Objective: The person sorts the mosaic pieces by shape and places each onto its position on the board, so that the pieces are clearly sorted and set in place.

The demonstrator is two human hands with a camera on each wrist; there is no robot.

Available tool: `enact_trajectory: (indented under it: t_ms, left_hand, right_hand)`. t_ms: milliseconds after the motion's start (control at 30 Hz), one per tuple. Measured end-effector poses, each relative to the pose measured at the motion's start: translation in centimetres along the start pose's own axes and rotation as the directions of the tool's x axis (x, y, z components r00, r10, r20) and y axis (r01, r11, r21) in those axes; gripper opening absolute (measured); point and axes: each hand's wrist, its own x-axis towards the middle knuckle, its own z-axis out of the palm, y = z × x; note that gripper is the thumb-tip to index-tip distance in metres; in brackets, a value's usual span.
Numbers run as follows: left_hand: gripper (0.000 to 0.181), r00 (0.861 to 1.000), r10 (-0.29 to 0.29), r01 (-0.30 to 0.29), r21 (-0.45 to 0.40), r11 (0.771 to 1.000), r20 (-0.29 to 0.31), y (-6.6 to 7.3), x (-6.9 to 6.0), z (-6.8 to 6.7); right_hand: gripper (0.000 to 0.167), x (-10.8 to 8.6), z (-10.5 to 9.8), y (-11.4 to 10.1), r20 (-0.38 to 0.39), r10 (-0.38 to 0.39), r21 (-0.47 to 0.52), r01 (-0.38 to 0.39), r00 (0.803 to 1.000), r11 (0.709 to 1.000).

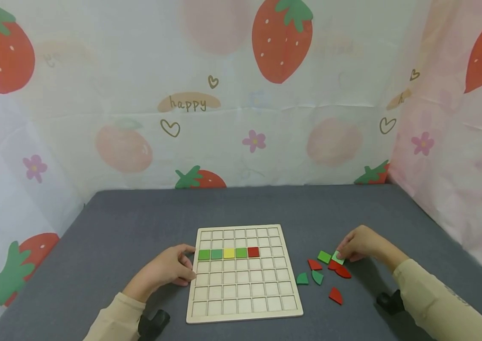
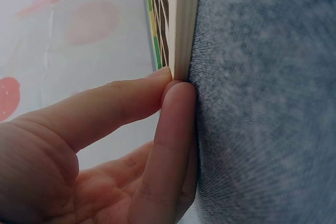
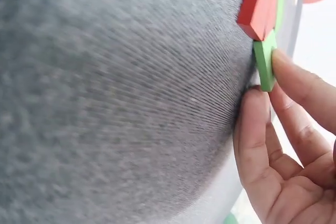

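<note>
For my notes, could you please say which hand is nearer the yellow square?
Left: the left hand holds the board left of the yellow square; the right hand is farther, right of the board.

A grid board [image 1: 245, 303] is laid on the bench [image 1: 147, 213], before a curtain [image 1: 232, 109]. In its third row from the back, the five leftmost cells are filled by square tiles [image 1: 229, 254]. Its left edge is held by the left hand [image 1: 170, 267]. Loose pieces [image 1: 302, 278] are scattered to its right, where a square piece [image 1: 338, 258] is pinched by the right hand [image 1: 362, 244].
</note>
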Motion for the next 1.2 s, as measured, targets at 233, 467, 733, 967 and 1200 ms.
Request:
enact_trajectory:
  t_ms: [233,467,733,967,1200]
  left_hand:
    - [0.071,0.999,-0.035,0.034,-0.006,0.999,-0.015,0.0,0.0,0.1]
    - [0.071,0.999,-0.035,0.035,0.000,0.999,-0.021,0.2,-0.1,0.1]
    - [0.071,0.999,-0.037,0.037,-0.002,0.999,-0.024,0.3,-0.2,0.0]
    - [0.071,0.999,-0.020,0.020,0.006,1.000,-0.032,0.2,-0.1,0.2]
    - [0.071,0.999,-0.018,0.018,0.004,1.000,-0.041,0.1,-0.1,0.2]
  right_hand:
    - [0.016,-0.4,-0.5,-0.8,0.008,0.005,0.073,-0.005,1.000,0.997]
    - [0.022,-0.2,0.0,-2.1,-0.002,-0.019,0.168,0.019,1.000,0.986]
    - [0.020,1.0,1.8,-4.1,-0.009,-0.030,0.219,0.031,1.000,0.975]
    - [0.019,2.0,3.5,-5.9,-0.013,-0.020,0.204,0.023,1.000,0.979]
    - [0.018,2.7,4.8,-7.2,-0.015,-0.036,0.194,0.039,0.999,0.980]
